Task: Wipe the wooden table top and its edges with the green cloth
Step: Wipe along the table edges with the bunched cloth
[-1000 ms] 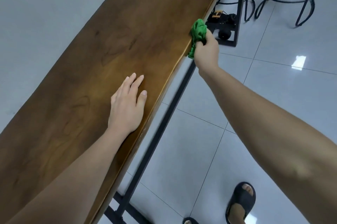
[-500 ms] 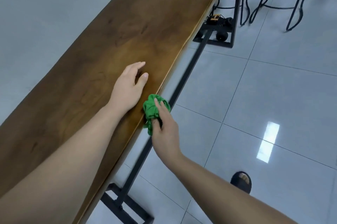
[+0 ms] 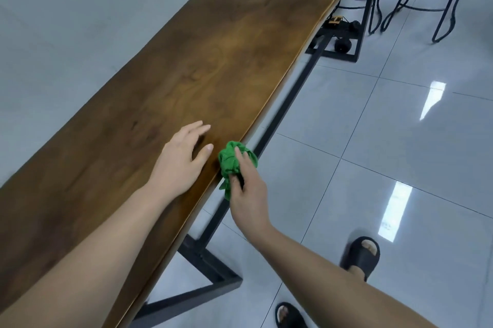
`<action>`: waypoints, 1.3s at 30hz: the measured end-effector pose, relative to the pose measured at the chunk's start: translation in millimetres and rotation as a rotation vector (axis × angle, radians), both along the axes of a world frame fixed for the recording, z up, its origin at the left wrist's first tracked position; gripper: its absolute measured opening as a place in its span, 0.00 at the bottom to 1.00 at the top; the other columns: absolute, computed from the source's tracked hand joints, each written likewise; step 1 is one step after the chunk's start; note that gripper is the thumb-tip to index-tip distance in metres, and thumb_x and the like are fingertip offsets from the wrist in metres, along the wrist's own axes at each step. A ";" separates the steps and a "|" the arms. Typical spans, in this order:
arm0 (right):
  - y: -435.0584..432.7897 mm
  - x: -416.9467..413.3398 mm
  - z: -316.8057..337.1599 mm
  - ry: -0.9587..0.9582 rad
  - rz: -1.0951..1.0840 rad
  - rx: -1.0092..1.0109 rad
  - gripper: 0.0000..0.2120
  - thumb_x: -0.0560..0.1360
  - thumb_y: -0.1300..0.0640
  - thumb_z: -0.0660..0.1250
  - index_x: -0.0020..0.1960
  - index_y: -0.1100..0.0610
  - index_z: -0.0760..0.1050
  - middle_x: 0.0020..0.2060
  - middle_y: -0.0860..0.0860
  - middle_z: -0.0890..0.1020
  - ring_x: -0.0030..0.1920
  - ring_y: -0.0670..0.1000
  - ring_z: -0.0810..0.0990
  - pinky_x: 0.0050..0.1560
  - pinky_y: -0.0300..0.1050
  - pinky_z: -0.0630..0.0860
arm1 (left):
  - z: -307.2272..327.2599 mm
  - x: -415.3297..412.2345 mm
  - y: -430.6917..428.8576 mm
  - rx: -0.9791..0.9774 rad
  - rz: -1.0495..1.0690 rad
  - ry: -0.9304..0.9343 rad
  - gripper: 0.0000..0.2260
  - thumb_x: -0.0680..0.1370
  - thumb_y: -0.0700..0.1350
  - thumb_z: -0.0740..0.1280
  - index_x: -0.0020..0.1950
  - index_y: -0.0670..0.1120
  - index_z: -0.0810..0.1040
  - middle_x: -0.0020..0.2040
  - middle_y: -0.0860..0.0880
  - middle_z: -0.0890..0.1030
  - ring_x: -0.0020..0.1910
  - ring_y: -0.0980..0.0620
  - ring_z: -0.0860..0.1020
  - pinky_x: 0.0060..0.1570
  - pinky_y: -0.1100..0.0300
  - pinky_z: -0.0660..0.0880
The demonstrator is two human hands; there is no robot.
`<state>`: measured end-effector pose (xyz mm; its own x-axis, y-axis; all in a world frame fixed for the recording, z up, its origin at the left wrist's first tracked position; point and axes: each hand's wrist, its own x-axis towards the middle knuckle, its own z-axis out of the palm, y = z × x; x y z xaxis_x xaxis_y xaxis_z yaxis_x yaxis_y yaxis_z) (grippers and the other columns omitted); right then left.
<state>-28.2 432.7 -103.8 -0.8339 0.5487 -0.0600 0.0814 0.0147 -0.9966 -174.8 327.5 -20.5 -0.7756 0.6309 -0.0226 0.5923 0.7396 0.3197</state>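
Right hand [image 3: 248,194] grips the bunched cloth [image 3: 230,161], fingers curled round it and one finger laid over the top, pressing it against the near edge of the counter [image 3: 213,61]. Left hand [image 3: 181,162] rests flat on the counter just beside the cloth, fingers straight and lightly spread, holding nothing.

One long wooden counter runs away from the person. Its black frame [image 3: 282,111] shows below the near edge, over the tiled floor [image 3: 400,141]. Two sandals [image 3: 361,255] stand on the floor on the person's side of the counter (one is half cut off at the bottom of the view). There is one cloth and there are two hands.

The cloth looks soft and light, so it should fold round the counter's edge under pressure. I judge a full-palm hold on the wad best, since a loose tail hangs out by the thumb and could drag or slip free.
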 end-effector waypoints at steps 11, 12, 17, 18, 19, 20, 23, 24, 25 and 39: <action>-91.4 46.0 -3.4 -0.001 0.100 -0.011 0.32 0.89 0.65 0.62 0.88 0.44 0.62 0.86 0.42 0.65 0.86 0.40 0.58 0.87 0.42 0.57 | -30.9 30.3 -66.6 -0.079 0.073 0.045 0.25 0.90 0.60 0.54 0.88 0.57 0.62 0.89 0.56 0.59 0.88 0.53 0.54 0.84 0.41 0.55; -87.5 44.1 -3.3 0.004 0.092 -0.002 0.33 0.88 0.66 0.62 0.88 0.44 0.61 0.87 0.42 0.65 0.86 0.39 0.57 0.86 0.41 0.56 | -32.6 31.3 -65.6 -0.078 0.081 0.056 0.25 0.91 0.60 0.54 0.88 0.58 0.62 0.89 0.56 0.59 0.88 0.53 0.54 0.84 0.42 0.55; -35.6 7.2 3.4 -0.020 -0.007 -0.026 0.33 0.88 0.66 0.60 0.89 0.47 0.60 0.87 0.48 0.65 0.86 0.45 0.61 0.85 0.48 0.63 | -33.8 32.5 -63.5 -0.078 0.098 0.086 0.26 0.90 0.60 0.53 0.88 0.57 0.62 0.89 0.56 0.60 0.88 0.53 0.56 0.84 0.40 0.58; -17.3 -5.4 2.7 -0.043 -0.039 -0.029 0.33 0.88 0.66 0.60 0.89 0.47 0.60 0.87 0.49 0.66 0.86 0.50 0.64 0.85 0.53 0.65 | -33.3 32.7 -63.0 -0.080 0.100 0.090 0.26 0.89 0.61 0.52 0.88 0.57 0.62 0.88 0.56 0.61 0.88 0.52 0.57 0.84 0.39 0.58; 3.2 -17.3 3.6 -0.066 -0.073 -0.019 0.33 0.88 0.67 0.60 0.89 0.48 0.61 0.86 0.50 0.68 0.85 0.53 0.66 0.84 0.55 0.66 | -33.0 32.9 -62.3 -0.085 0.105 0.094 0.27 0.89 0.62 0.51 0.88 0.58 0.62 0.88 0.56 0.61 0.88 0.52 0.57 0.84 0.38 0.58; 26.4 -29.1 4.7 -0.075 -0.107 0.001 0.33 0.87 0.67 0.60 0.89 0.48 0.63 0.85 0.49 0.70 0.84 0.55 0.69 0.83 0.55 0.67 | -32.8 33.3 -61.4 -0.089 0.110 0.098 0.28 0.88 0.63 0.50 0.88 0.58 0.62 0.88 0.56 0.61 0.88 0.52 0.57 0.84 0.37 0.58; 99.4 -61.9 9.3 -0.082 -0.150 0.040 0.30 0.84 0.69 0.58 0.84 0.51 0.71 0.69 0.48 0.81 0.68 0.54 0.81 0.71 0.48 0.77 | -33.8 34.1 -60.1 -0.099 0.125 0.099 0.28 0.88 0.64 0.49 0.88 0.58 0.62 0.88 0.57 0.60 0.88 0.53 0.57 0.85 0.38 0.58; 125.0 -76.1 8.6 -0.093 -0.166 0.054 0.29 0.84 0.67 0.57 0.81 0.51 0.73 0.65 0.47 0.82 0.63 0.54 0.82 0.67 0.52 0.80 | -34.1 33.8 -60.0 -0.103 0.126 0.101 0.28 0.88 0.63 0.49 0.88 0.58 0.62 0.88 0.57 0.60 0.88 0.53 0.57 0.85 0.38 0.58; 150.6 -91.5 8.6 -0.101 -0.190 0.071 0.29 0.82 0.63 0.56 0.81 0.48 0.74 0.64 0.47 0.83 0.62 0.53 0.83 0.66 0.56 0.82 | -34.1 33.7 -60.0 -0.108 0.128 0.103 0.28 0.88 0.63 0.49 0.88 0.58 0.62 0.88 0.57 0.60 0.88 0.53 0.57 0.85 0.38 0.58; 138.9 -97.8 0.1 -0.097 -0.280 -0.042 0.34 0.80 0.60 0.55 0.82 0.40 0.71 0.70 0.47 0.82 0.66 0.53 0.82 0.69 0.58 0.82 | -32.4 34.5 -59.1 -0.126 0.129 0.114 0.29 0.87 0.64 0.47 0.88 0.57 0.62 0.88 0.56 0.61 0.88 0.53 0.57 0.84 0.36 0.60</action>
<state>-126.0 571.6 -103.7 -0.6394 0.7521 -0.1599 0.1714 -0.0632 -0.9832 -140.3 268.3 -52.9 -0.8516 0.5242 -0.0021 0.5175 0.8413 0.1561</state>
